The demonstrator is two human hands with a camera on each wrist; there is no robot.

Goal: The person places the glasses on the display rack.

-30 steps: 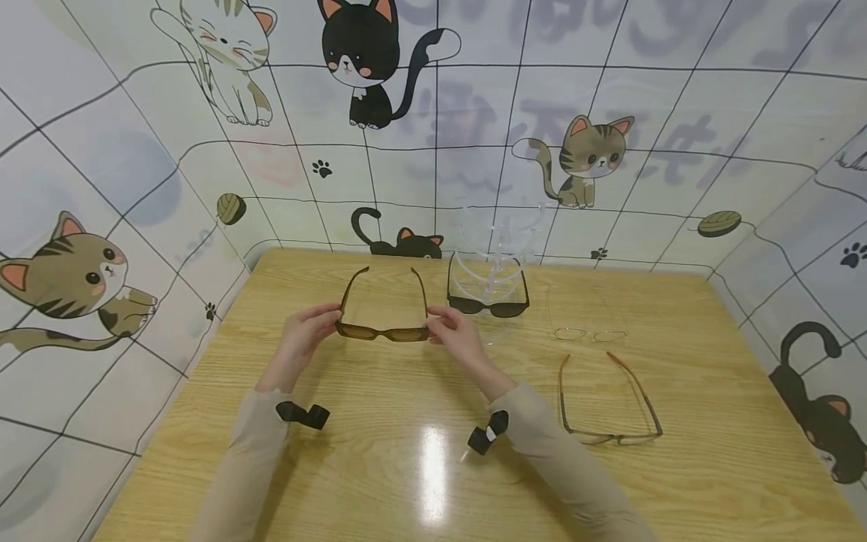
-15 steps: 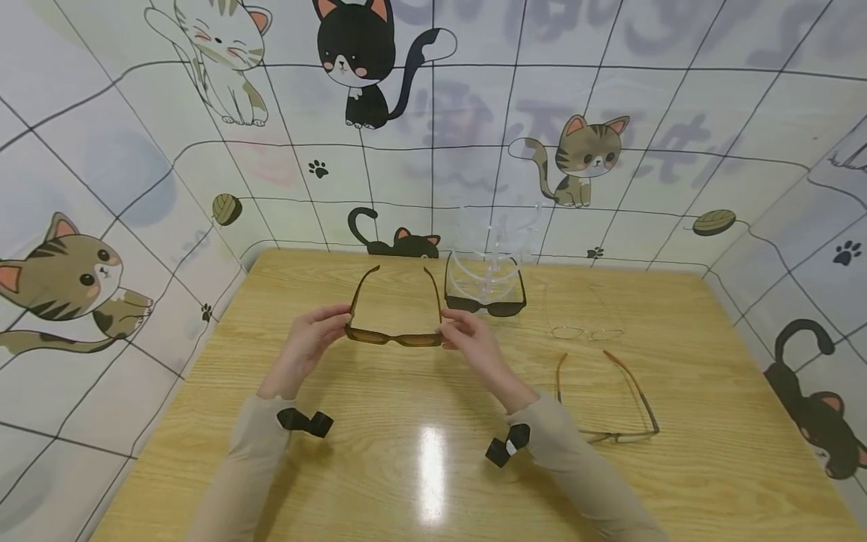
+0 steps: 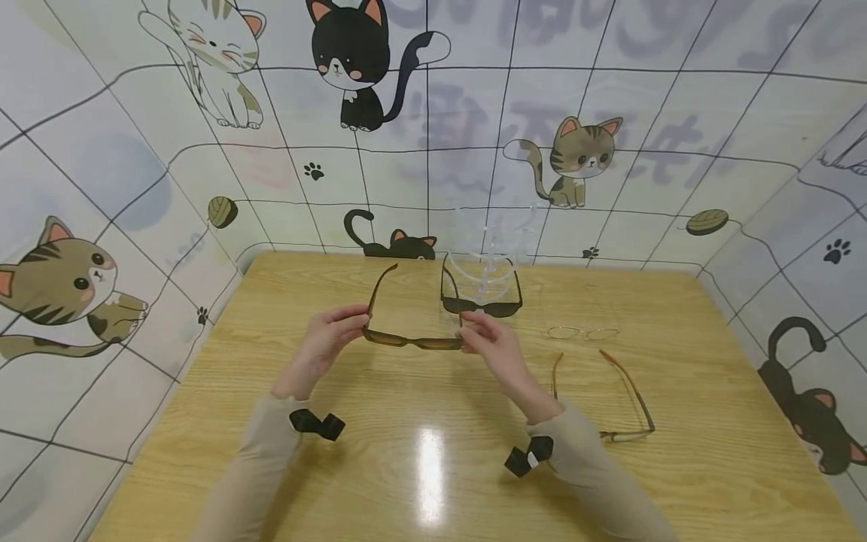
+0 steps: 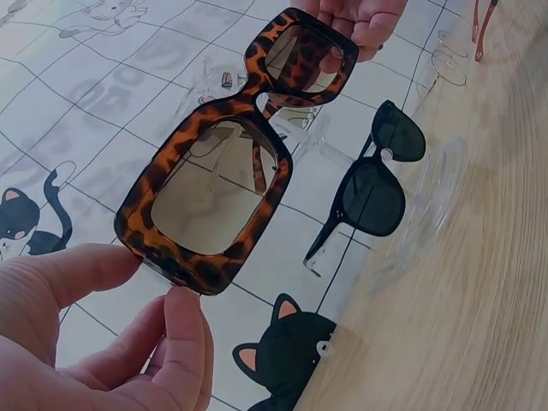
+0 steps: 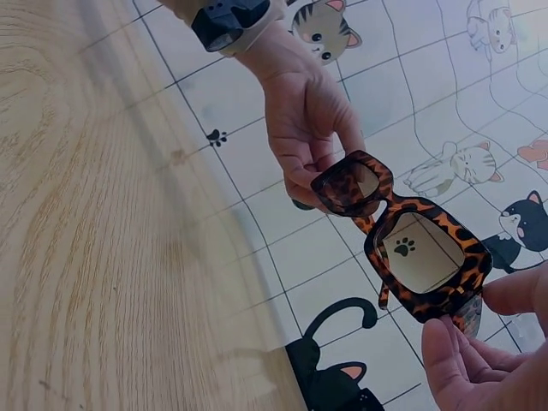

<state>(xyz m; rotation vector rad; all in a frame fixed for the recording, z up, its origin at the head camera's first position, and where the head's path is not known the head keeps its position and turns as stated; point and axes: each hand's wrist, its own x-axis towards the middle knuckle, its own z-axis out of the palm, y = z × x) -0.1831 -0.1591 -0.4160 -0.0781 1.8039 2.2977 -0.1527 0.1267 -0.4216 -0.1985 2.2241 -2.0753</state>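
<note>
Tortoiseshell sunglasses [image 3: 412, 342] with brown tinted lenses are held up over the table, temples unfolded and pointing away from me. My left hand [image 3: 327, 345] pinches the left hinge corner between thumb and fingers. At the other corner my right hand [image 3: 497, 350] pinches the frame the same way. The left wrist view shows the sunglasses [image 4: 205, 188] from the front. Behind them, black sunglasses [image 3: 501, 309] hang on a clear acrylic display stand [image 3: 489, 263]. The right temple of the tortoiseshell pair overlaps the black pair in the head view.
Thin wire-rimmed glasses [image 3: 582, 333] lie on the wooden table [image 3: 379, 452] right of the stand. Nearer me are glasses with orange-brown temples [image 3: 630, 388], partly hidden by my right forearm. A cat-patterned backdrop [image 3: 467, 113] encloses the table's back and sides.
Both hands have moved to the right with the tortoiseshell sunglasses, closer to the stand. My right sleeve now covers part of the glasses with orange-brown temples.
</note>
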